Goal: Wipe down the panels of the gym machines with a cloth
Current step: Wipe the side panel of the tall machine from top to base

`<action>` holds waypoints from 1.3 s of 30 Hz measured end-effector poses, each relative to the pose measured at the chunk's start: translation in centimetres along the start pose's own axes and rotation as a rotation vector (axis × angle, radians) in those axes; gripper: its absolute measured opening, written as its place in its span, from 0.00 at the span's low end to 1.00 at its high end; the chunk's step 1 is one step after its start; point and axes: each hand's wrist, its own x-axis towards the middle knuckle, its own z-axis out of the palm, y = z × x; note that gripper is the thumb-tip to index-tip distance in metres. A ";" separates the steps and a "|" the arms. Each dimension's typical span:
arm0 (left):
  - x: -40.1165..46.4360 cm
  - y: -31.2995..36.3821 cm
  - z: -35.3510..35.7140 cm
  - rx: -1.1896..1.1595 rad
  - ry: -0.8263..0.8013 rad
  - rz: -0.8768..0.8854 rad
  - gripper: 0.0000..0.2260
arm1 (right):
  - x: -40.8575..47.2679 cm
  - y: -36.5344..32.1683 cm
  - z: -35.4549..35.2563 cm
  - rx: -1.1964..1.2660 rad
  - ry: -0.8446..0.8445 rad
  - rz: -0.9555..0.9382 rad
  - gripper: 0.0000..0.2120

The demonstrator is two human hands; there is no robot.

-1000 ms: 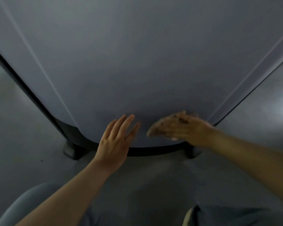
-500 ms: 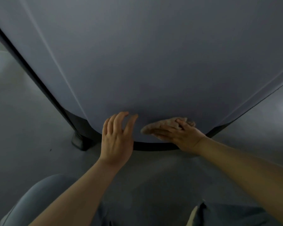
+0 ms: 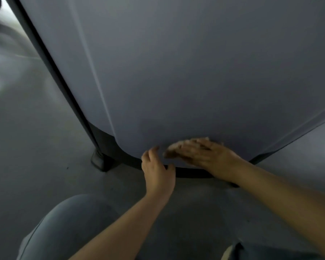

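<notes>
Large grey machine panel (image 3: 186, 72) filling most of view, curved lower edge over a black base rim (image 3: 191, 174). Right hand (image 3: 204, 156) flat on panel's lower edge, fingers (image 3: 178, 149) straight and close together, blurred, pressing a pale cloth (image 3: 204, 139) against the panel; only a strip of cloth visible past the fingertips. Left hand (image 3: 158, 169) just beside it to the left, at the bottom rim, fingers curled, tips touching or nearly touching the panel, holding nothing visible. Black rubber foot (image 3: 100, 162) on grey floor (image 3: 36, 147), lower left of panel. Knee in grey trousers (image 3: 68, 228) at bottom left.
</notes>
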 end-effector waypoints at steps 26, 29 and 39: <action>2.9 1.0 3.0 -0.932 -0.086 -0.559 0.36 | 6.2 0.6 -5.6 0.361 -0.093 0.035 0.20; 2.0 2.2 1.9 -0.605 0.057 -0.169 0.38 | 4.5 1.7 -7.3 0.335 0.000 0.254 0.17; 7.0 3.4 -1.2 0.429 0.545 1.104 0.27 | 3.5 1.0 -8.7 0.318 0.222 0.968 0.21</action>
